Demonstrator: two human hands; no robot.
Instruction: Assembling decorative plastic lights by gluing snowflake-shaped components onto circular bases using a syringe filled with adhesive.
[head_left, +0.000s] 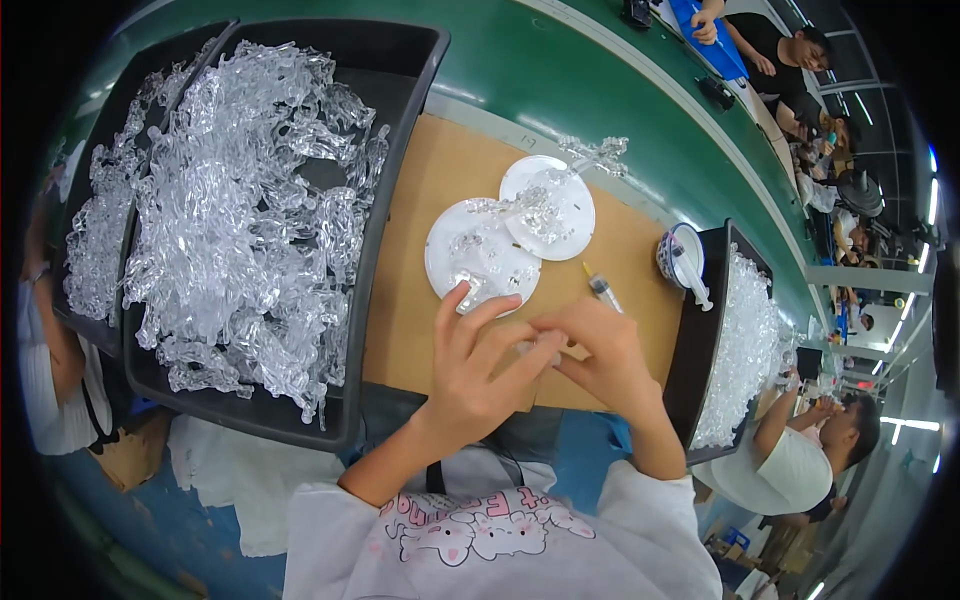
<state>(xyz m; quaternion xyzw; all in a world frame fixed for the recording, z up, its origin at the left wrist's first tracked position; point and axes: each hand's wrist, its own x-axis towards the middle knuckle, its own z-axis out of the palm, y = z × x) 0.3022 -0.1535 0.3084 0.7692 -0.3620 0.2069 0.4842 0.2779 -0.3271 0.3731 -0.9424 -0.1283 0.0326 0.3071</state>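
Note:
My left hand (472, 372) and my right hand (608, 352) meet over the near part of a brown board. Their thumbs and forefingers pinch together around a small clear piece, mostly hidden by the fingers. The other left fingers stretch out over the near edge of a white round plate (440, 258). A second white plate (578, 228) overlaps it at the far right. Clear plastic bits lie on both plates, and a branching clear plastic piece (600, 154) juts past the far one. Just beyond my right hand lies a syringe (603, 290) with a yellow tip.
At left stands a large black tray (398, 150) heaped with clear plastic pieces (250, 200), another beside it. A patterned bowl (668, 262) holding a white syringe (692, 280) sits at right, near a black bin (700, 345) of clear pieces (740, 345). Other people work beyond.

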